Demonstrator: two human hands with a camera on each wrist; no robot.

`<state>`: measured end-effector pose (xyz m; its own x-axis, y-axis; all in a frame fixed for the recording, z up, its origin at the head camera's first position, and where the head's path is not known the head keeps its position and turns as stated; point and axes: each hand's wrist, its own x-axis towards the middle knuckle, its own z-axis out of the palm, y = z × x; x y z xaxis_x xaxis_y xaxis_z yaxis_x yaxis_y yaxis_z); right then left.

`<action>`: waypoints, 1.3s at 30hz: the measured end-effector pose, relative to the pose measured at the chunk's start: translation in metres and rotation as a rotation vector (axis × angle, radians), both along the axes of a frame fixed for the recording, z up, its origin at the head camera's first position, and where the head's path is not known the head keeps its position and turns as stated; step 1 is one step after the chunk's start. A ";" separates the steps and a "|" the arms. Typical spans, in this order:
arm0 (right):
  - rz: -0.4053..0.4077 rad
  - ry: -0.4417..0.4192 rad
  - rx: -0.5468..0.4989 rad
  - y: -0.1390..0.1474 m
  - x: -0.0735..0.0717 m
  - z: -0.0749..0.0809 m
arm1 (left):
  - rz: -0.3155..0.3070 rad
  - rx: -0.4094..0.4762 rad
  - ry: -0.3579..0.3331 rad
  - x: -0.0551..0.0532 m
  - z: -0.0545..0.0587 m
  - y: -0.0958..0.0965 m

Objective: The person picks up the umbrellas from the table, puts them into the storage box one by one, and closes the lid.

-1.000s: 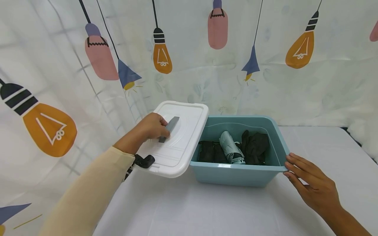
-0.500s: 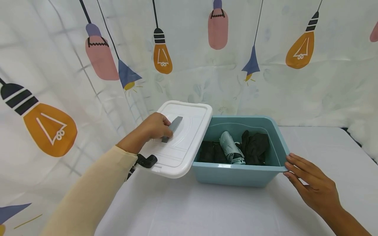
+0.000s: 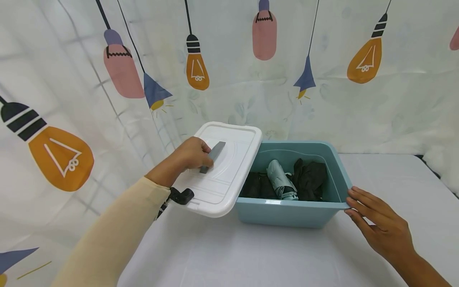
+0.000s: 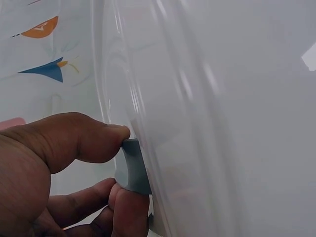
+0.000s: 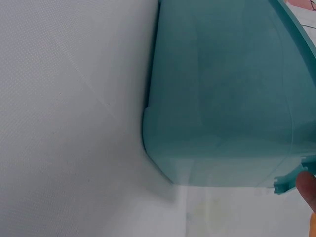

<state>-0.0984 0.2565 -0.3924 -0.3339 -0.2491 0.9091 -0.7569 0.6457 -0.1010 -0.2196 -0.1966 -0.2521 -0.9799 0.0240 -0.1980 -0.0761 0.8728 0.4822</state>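
My left hand (image 3: 193,153) pinches the grey handle (image 3: 218,148) of a white plastic lid (image 3: 233,175). In the left wrist view, thumb and fingers grip that handle (image 4: 133,165) from both sides. Tilted, the lid overlaps the left end of a blue-green storage bin (image 3: 283,215). At the bin's right front corner, my right hand (image 3: 385,227) holds the rim, fingers at the edge and thumb lower down. Inside lie a pale blue rolled bundle (image 3: 277,177) and a dark crumpled cloth item (image 3: 310,179). A black bundle (image 3: 254,185) is partly hidden behind the lid.
The bin stands on a table with a white cover (image 3: 279,259). Behind and to the left hangs a white curtain (image 3: 229,79) printed with lamps and bulbs. A black wrist strap mount (image 3: 181,196) sticks out at my left wrist, near the lid's front edge.
My left hand has carried the lid slowly to the right, so it overlaps more of the bin's left side. My right hand and the bin have stayed in place.
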 end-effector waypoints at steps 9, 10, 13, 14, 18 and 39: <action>-0.003 -0.001 0.000 -0.001 0.000 0.001 | -0.003 0.003 -0.005 0.000 0.000 0.005; 0.001 0.001 -0.004 -0.001 0.000 0.002 | -0.004 0.000 -0.006 0.000 0.000 0.006; 0.016 0.016 -0.019 -0.003 -0.001 0.003 | -0.011 0.004 -0.006 0.000 0.001 0.007; 0.023 0.024 -0.027 -0.004 -0.001 0.004 | -0.013 0.004 -0.004 -0.001 0.001 0.008; 0.036 0.041 -0.039 -0.005 -0.002 0.005 | -0.021 0.006 0.000 -0.002 0.001 0.010; 0.004 0.011 -0.011 -0.002 0.000 0.001 | -0.055 -0.013 0.001 -0.005 -0.001 0.021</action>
